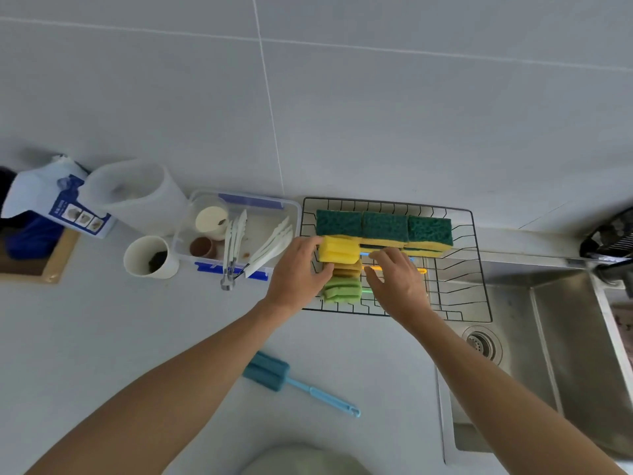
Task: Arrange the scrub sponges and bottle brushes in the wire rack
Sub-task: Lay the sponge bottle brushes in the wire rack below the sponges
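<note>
My right hand [397, 282] covers most of the brush handles [419, 270] inside the wire rack [476, 269]; their number cannot be determined. My left hand [296, 272] hides the rack's left edge. Right of the rack, a dark object [609, 241] is cut off by the frame edge and unidentifiable.
</note>
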